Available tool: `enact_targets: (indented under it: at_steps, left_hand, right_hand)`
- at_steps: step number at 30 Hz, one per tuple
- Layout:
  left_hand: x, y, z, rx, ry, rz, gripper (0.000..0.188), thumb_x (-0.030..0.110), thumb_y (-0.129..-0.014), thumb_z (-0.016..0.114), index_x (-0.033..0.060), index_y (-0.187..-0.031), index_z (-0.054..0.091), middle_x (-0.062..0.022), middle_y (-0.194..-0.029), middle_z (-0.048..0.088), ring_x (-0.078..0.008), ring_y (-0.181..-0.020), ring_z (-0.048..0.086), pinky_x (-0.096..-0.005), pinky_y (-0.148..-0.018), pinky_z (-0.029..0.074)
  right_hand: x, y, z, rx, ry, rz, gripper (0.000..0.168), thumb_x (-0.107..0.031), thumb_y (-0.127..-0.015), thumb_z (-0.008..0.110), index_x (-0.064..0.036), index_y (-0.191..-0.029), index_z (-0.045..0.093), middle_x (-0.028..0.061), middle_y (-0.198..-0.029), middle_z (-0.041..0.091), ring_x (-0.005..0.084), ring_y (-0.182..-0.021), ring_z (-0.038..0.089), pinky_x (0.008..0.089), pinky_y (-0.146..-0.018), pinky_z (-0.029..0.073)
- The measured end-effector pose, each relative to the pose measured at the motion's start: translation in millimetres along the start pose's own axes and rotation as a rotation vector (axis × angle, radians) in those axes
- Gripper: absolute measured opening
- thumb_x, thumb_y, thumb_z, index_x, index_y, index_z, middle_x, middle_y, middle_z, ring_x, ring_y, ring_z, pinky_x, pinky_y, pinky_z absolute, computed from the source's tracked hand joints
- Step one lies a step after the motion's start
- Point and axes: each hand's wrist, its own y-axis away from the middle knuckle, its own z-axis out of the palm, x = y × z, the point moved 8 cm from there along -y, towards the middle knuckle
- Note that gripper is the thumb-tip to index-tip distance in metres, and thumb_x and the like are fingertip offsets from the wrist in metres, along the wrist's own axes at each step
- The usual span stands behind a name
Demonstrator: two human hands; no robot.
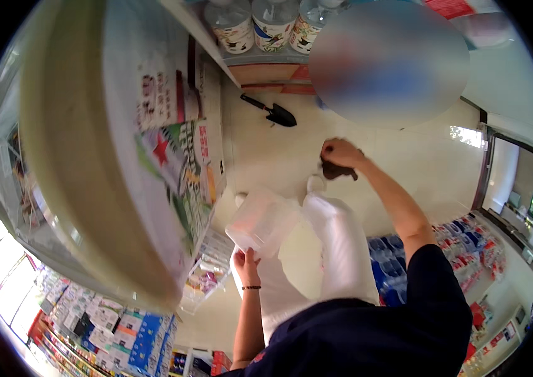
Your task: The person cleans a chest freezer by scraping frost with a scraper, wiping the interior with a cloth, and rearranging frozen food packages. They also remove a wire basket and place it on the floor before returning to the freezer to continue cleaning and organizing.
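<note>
My left hand [246, 266], with a dark beaded bracelet at the wrist, grips the near edge of a translucent plastic container [259, 226]. The container is tilted in front of my left leg, and something orange-pink shows through its wall. Out to the right, my right hand [342, 153] pinches a dark brown piece of limp material, perhaps a cloth [337, 170], which hangs above the floor. A black hand trowel [279, 115] lies on the tiled floor [271, 151] beyond both hands.
A large printed display case [172, 155] rises close on my left. Bottles [273, 28] stand on a shelf ahead, beside a blurred patch. Packs of bottled drinks [386, 264] are stacked at right, near a doorway [506, 169]. Boxed goods [120, 334] fill the lower left.
</note>
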Motion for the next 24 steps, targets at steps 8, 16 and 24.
enact_targets:
  at_steps: [8, 16, 24]
  left_hand:
    - [-48.4, -165.8, 23.4, 0.006, -0.330, 0.380, 0.026, 0.011, -0.069, 0.062, 0.0035, -0.063, 0.038, 0.0021, -0.057, 0.039, -0.0071, -0.054, 0.035, -0.0232, -0.047, 0.032]
    - [-49.0, -236.0, 56.3, 0.024, -0.680, 0.467, 0.034, 0.023, -0.074, 0.063, 0.0021, -0.063, 0.039, -0.0099, -0.051, 0.047, -0.0153, -0.046, 0.044, -0.0315, -0.046, 0.039]
    - [-38.6, -254.6, 103.6, -0.081, -0.908, 0.694, 0.026, 0.017, -0.074, 0.062, 0.0038, -0.064, 0.042, -0.0111, -0.060, 0.046, -0.0297, -0.056, 0.049, -0.0396, -0.049, 0.039]
  right_hand:
    - [68.0, -232.4, 165.4, -0.233, 0.464, 0.330, 0.025, -0.030, -0.084, 0.051, -0.010, -0.093, 0.063, 0.0093, -0.092, 0.062, 0.0251, -0.089, 0.059, 0.0405, -0.071, 0.047]
    - [56.5, -419.7, 172.9, 0.417, 0.371, 0.247, 0.029, -0.017, -0.082, 0.050, -0.008, -0.109, 0.056, 0.0115, -0.088, 0.063, 0.0234, -0.078, 0.063, 0.0329, -0.061, 0.049]
    - [58.6, -438.3, 189.6, 0.275, 0.586, 0.091, 0.019, -0.015, -0.078, 0.051, -0.012, -0.089, 0.066, 0.0091, -0.088, 0.065, 0.0246, -0.085, 0.062, 0.0340, -0.070, 0.049]
